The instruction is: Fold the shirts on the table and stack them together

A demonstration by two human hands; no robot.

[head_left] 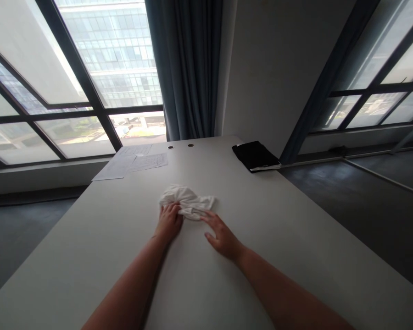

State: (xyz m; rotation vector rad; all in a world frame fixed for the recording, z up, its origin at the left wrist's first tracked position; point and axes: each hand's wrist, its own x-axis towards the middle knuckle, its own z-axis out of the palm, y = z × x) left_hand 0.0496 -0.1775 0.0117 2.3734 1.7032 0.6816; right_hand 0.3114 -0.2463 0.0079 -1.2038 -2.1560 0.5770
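Fingers (170, 210) of the left hand (168, 224), close together, grip unclear, overlap the mid-frame cloth (187, 195), long axis left-to-right; the right hand (223, 236), fingers parted, meets its lower-right edge.

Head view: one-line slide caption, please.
Left hand on a crumpled white cloth, right hand at its edge; papers and a flat black item lie farther along the white table.

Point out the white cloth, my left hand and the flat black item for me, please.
White cloth (188, 201): head view, on its crumpled middle.
Left hand (169, 221): head view, on the back of the hand.
Flat black item (255, 156): head view, on its upper face.
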